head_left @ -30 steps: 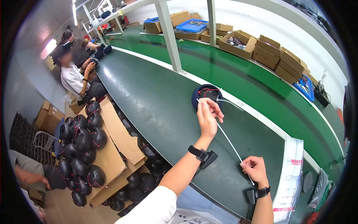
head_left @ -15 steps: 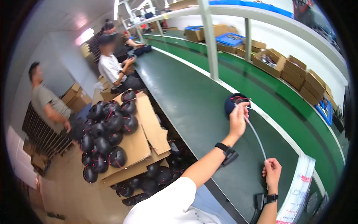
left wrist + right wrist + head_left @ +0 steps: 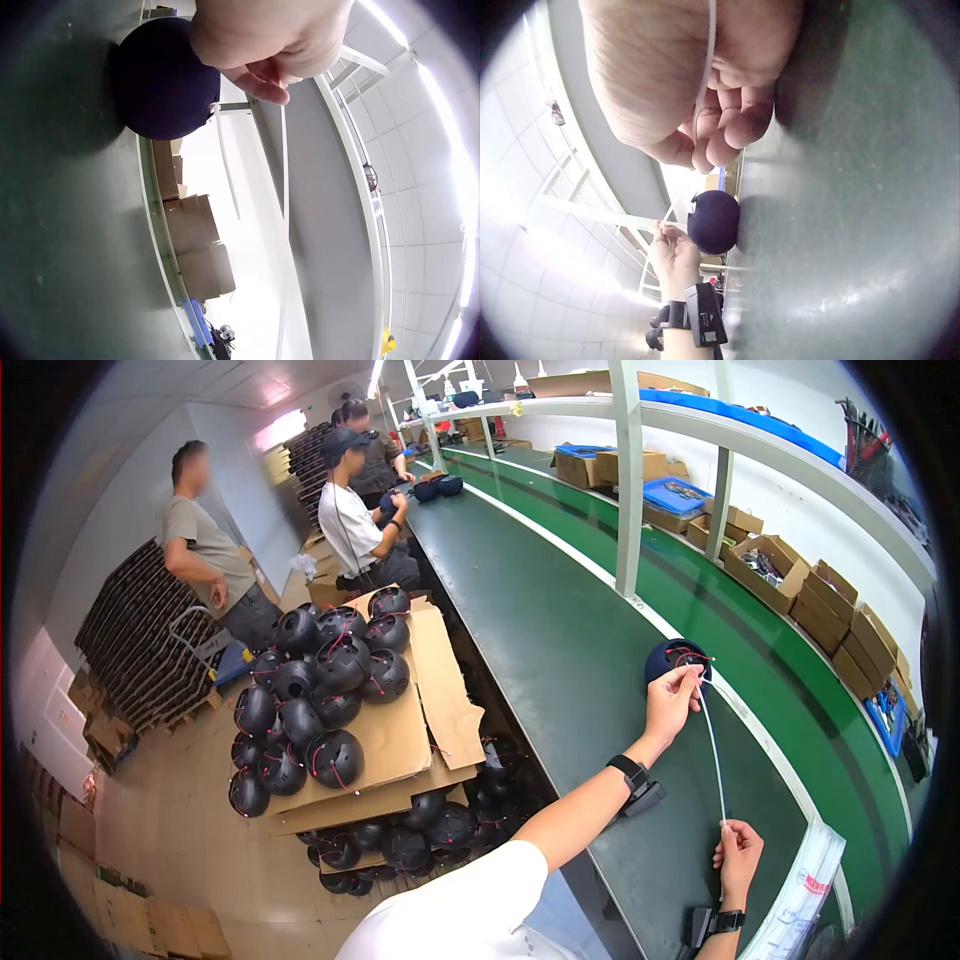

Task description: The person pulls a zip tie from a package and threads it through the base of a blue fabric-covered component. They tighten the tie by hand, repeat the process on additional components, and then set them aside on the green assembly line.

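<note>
A dark blue round shell (image 3: 660, 658) with red wires in its opening sits on the dark green bench top. My left hand (image 3: 670, 705) is right at the opening, thumb and fingertips pinching one end of a long white strip (image 3: 714, 745) that looks like a cable tie. Lower down the bench, my right hand (image 3: 738, 852) has its fingers curled round the strip's other end, and the strip runs almost straight between both hands. In the left wrist view a second white strip (image 3: 226, 161) hangs from the shell's opening.
Black round shells (image 3: 340, 662) with red wires are heaped on cardboard (image 3: 405, 745) at the left. A clear printed plastic bag (image 3: 800, 890) lies right of my right hand. A grey post (image 3: 627, 490) rises behind the bench. Several people (image 3: 350, 520) are at the far left.
The head view has swung left and up, so the bench and hands appear farther right. My left hand has stayed at the shell. The strip bowed, then drew nearly straight again between my hands.
</note>
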A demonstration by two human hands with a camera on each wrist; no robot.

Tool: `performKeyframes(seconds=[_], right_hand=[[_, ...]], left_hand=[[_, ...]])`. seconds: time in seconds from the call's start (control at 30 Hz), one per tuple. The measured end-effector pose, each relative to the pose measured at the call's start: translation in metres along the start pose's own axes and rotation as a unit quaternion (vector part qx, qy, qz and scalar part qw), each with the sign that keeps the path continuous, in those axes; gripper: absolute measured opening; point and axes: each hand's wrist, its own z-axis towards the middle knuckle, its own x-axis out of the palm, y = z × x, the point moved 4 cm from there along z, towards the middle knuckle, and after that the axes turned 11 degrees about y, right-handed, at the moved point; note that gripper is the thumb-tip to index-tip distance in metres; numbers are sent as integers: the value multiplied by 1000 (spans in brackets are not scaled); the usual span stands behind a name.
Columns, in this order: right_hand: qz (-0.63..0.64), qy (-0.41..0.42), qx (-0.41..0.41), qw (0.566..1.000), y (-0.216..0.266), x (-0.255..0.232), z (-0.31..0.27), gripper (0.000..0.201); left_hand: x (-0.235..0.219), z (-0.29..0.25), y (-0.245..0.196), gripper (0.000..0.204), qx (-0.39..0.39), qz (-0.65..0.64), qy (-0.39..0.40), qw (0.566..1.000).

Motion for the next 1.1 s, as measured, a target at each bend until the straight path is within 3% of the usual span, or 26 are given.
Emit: performKeyframes(seconds=[0.2,0.4,0.67,0.77,0.8,0.9,0.97,1.03,1.1], right_hand=[[4,23,-9,1000,-3,0,-1,18],[0,13,4,1000,0,2,-2,16],[19,36,-10,999,7,7,-1,14],[22,28,-8,999,10,6,0,13],[20,24,-11,999,10,6,0,13],[27,20,-18,999,8,5,2,14],[46,19,-8,999,10,6,-4,14],[43,18,-5,999,10,7,-7,14],[35,24,-6,999,9,8,-4,12]], left_hand=[[5,1,2,29,-15,-32,51,998],[11,-1,-2,27,-21,44,56,997],[9,-2,3,29,-30,-14,87,996],[0,4,6,33,-56,12,76,995],[-5,7,-2,33,-33,44,58,997],[-42,15,-31,36,28,157,-5,987],[-70,10,-88,31,147,331,-87,928],[-113,7,-131,26,135,402,-123,897],[-184,15,-144,44,64,467,-183,863]])
